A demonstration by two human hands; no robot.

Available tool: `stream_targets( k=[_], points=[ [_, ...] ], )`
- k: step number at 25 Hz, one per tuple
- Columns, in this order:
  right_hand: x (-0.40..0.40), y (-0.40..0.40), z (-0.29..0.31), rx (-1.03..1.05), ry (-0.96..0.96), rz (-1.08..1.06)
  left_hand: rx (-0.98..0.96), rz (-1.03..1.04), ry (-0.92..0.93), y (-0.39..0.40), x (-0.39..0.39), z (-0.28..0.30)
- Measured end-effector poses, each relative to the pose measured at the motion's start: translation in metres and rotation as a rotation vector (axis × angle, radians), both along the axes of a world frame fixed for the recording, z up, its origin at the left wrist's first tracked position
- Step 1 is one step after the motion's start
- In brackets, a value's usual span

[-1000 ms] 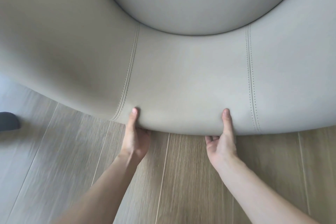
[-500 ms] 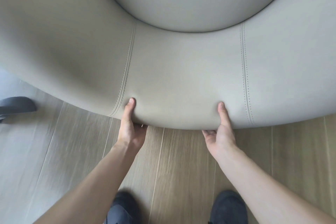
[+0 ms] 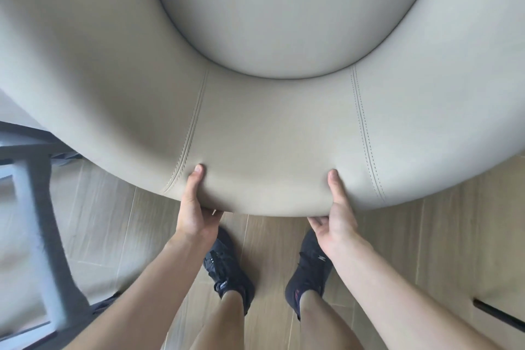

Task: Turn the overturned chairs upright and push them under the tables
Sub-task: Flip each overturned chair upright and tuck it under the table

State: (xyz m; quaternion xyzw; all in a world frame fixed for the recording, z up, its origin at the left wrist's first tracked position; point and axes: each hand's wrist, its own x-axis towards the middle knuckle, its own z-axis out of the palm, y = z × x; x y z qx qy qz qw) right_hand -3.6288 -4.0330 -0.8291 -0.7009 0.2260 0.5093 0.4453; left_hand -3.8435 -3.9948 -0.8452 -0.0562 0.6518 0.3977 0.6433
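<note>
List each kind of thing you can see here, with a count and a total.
Chair: 1
Hands: 2, left and right, both gripping the chair's edge
Shoes: 2, left and right
Table frame: 1
Total: 6

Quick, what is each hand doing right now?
Left hand: grips the rim of the chair, thumb on top, fingers underneath.
Right hand: grips the same rim, thumb on top.

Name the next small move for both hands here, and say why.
Probably keep pushing the beige leather chair forward. Left hand and right hand both grip its curved backrest rim, thumbs on top; the seat faces up, so it looks upright. No table is identifiable.
</note>
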Motion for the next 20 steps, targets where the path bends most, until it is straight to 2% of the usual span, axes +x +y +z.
stream_targets(
  k=[9,15,17,20],
  points=[
    [0.009,0.004,0.147,-0.125,-0.010,0.126,-0.190,-0.028,0.080,-0.003,-0.001,0.137],
    [0.037,0.049,0.220,-0.232,-0.079,0.213,-0.190,-0.029,0.003,0.018,0.010,0.199],
    [0.046,0.069,0.239,-0.289,-0.154,0.241,-0.187,-0.052,0.017,0.034,0.017,0.217],
    [0.051,0.096,0.254,-0.357,-0.485,0.411,-0.174,-0.027,0.025,0.066,0.024,0.241]
  ],
)
